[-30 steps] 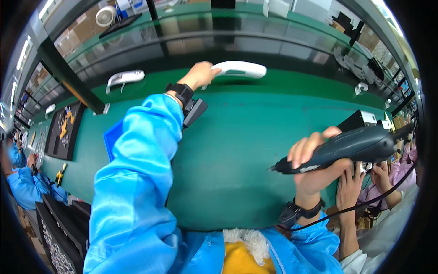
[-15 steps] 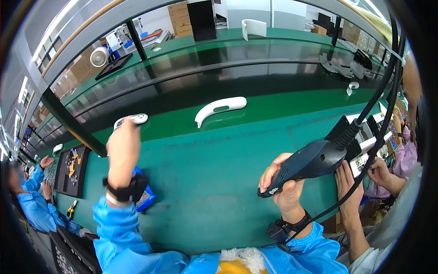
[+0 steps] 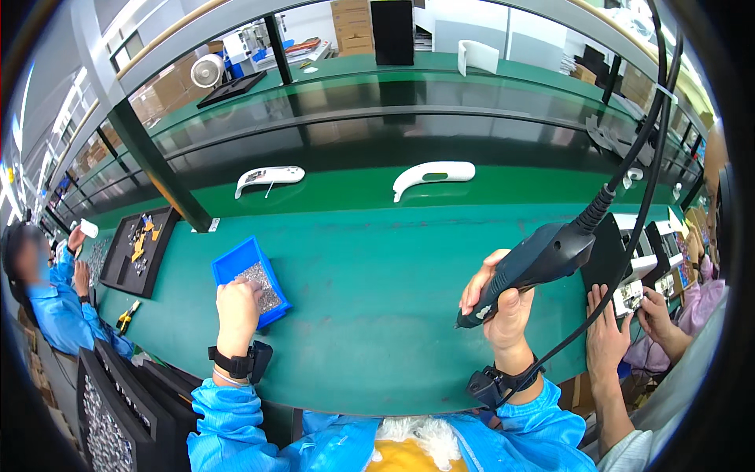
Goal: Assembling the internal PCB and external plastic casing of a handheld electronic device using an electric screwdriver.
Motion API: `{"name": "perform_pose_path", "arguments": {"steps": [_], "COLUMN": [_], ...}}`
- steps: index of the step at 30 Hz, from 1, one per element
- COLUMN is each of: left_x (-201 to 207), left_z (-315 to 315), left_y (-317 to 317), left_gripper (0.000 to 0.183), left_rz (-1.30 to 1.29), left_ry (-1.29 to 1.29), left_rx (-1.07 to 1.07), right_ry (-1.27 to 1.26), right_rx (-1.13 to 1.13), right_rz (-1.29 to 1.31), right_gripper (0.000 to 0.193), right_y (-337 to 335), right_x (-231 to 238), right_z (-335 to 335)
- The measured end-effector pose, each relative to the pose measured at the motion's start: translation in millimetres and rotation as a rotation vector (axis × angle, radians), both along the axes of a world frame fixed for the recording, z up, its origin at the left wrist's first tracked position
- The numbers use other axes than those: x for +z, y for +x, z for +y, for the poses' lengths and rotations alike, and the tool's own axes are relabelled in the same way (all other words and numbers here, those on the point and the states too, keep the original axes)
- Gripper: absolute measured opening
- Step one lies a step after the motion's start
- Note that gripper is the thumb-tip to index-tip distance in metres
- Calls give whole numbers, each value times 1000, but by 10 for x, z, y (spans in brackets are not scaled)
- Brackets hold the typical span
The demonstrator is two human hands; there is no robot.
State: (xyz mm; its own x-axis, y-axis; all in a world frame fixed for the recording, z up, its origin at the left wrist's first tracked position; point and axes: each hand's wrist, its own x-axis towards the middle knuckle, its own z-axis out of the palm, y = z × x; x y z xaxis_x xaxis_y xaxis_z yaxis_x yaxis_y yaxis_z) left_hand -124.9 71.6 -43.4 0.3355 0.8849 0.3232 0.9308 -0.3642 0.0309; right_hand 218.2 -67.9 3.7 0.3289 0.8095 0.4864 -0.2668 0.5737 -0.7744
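Off to my left on the green bench (image 3: 377,346) there's a black tray (image 3: 118,271) with yellow bits (image 3: 140,246) in it, and just on my side of it a yellow-and-black hand tool (image 3: 128,316). Someone in a blue jacket (image 3: 46,308) is past that. A dark post (image 3: 153,167) stands just right of the tray. Way across from me: a round white fan (image 3: 207,71), some cardboard boxes (image 3: 351,26), an upright black panel (image 3: 392,33) and a curved white sheet (image 3: 477,57). On my right, somebody in pale clothes (image 3: 676,401) has a small white part (image 3: 629,297).
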Motion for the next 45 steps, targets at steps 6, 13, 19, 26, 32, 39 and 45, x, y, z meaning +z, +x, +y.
{"name": "perform_pose_path", "arguments": {"steps": [6,13,19,26,32,39,45], "left_x": [201,606,267,161,269,223,250], "left_z": [-111,-523,-993,-1030,-1059,-1091,-1081], "left_y": [23,821,1637,1594,1756,1758,1805], "left_gripper": [7,8,10,15,13,10,11], "left_rz": [-74,-528,-422,-466,-464,-453,-496], "left_ry": [178,-34,-373,-539,-546,-469,-512], "left_rx": [-18,-516,-937,-882,-841,-766,-767], "right_ry": [-60,-31,57,-49,-35,-97,-17], "right_rx": [14,99,237,326,402,343,342], "right_rz": [-39,65,184,221,201,167,287], "right_gripper": [59,63,66,64,59,54,52], "right_y": [-7,-156,-290,-337,-232,-272,-232], "right_x": [26,83,116,89,33,116,95], "right_z": [-10,-38,-161,-139,-208,-187,-183]}}
